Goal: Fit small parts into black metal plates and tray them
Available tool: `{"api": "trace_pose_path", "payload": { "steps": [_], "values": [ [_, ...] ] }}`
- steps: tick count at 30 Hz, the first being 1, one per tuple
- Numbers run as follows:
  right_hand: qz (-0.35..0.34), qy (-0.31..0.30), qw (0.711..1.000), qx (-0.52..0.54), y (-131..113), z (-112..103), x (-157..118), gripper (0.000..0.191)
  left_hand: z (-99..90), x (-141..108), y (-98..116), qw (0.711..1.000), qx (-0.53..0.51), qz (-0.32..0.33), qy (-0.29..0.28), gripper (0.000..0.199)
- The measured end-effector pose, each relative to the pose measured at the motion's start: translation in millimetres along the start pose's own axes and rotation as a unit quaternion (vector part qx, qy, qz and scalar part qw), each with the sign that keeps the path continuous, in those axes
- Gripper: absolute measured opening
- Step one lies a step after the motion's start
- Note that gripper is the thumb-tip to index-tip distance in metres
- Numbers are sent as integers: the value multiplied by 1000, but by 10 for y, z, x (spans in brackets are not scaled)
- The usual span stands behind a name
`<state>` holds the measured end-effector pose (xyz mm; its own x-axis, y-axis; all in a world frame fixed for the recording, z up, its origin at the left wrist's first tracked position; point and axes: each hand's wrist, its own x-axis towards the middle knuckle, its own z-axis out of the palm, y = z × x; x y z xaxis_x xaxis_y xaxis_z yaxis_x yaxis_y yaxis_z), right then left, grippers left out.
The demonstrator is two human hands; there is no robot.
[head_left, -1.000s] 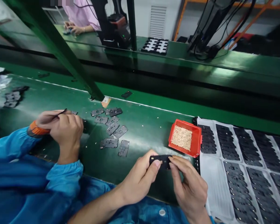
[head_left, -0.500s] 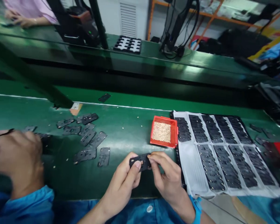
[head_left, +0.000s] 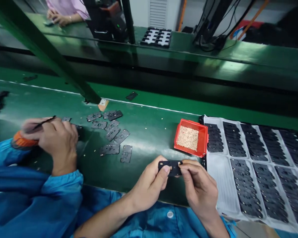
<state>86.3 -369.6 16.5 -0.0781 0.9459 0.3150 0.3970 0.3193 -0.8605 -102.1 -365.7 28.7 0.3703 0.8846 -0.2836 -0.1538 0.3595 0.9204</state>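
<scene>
My left hand (head_left: 149, 183) grips a flat black plastic plate (head_left: 173, 169) with cut-outs by its left end, thumb on top. My right hand (head_left: 201, 188) is closed at the plate's right end, thumb and fingertips pinched against it. A small light-coloured bit shows by those fingertips; whether they hold it or just the plate is hidden. Beyond the hands stands a red bin (head_left: 204, 140) of small tan pieces (head_left: 188, 138). Several loose black plates (head_left: 110, 149) lie scattered to the left.
At right, a white-lined tray (head_left: 221, 185) carries rows of black plates (head_left: 245, 188), with one front-left compartment bare. A co-worker's hands (head_left: 59, 138) work close on the left. A green post (head_left: 52, 62) slants down to the bench. Another person's hands (head_left: 61, 18) are across the bench.
The view has swung left, so things sit further right in it. The plate in my hands has turned more level. The co-worker at left shows more fully.
</scene>
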Motion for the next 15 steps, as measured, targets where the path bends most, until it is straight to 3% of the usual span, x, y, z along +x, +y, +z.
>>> {"api": "trace_pose_path", "payload": {
  "steps": [10, 13, 15],
  "values": [
    [-27, 5, 999, -17, 83, 25, 20, 27, -104, 94, -26, 999, -47, 1, -18, 34],
    [-17, 28, 999, -13, 95, 55, 3, 28, -108, 141, -24, 996, -86, 0, -29, 36],
    [-48, 50, 997, -28, 101, 66, -13, 30, -106, 169, -34, 995, -94, 0, -18, 36]
  ]
}}
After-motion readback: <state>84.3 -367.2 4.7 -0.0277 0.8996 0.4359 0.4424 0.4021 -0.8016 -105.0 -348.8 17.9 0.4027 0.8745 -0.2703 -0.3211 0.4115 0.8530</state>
